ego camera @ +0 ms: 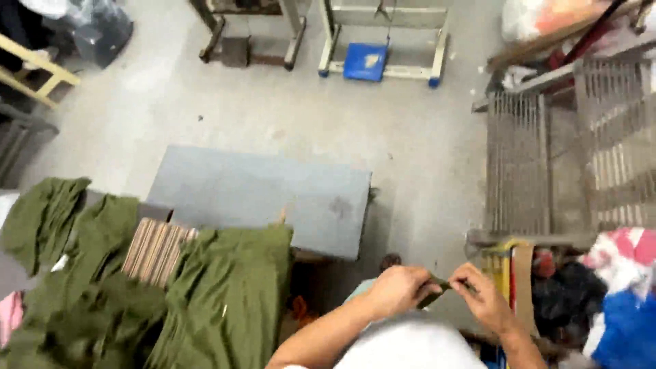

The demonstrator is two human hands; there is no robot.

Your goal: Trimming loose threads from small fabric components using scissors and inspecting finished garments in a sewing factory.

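Note:
My left hand (396,289) and my right hand (485,295) are close together low in the head view, both pinching a small olive-green strip of fabric (436,291) stretched between them. The strip is mostly hidden by my fingers. Several olive-green garments (225,294) lie heaped to the left of my hands, draped over a striped piece (156,247).
A grey flat board (260,198) lies on the concrete floor ahead. Metal stands with a blue pedal (365,61) sit at the far side. Slatted wooden frames (519,164) stand at right, with colourful cloth (625,294) below them.

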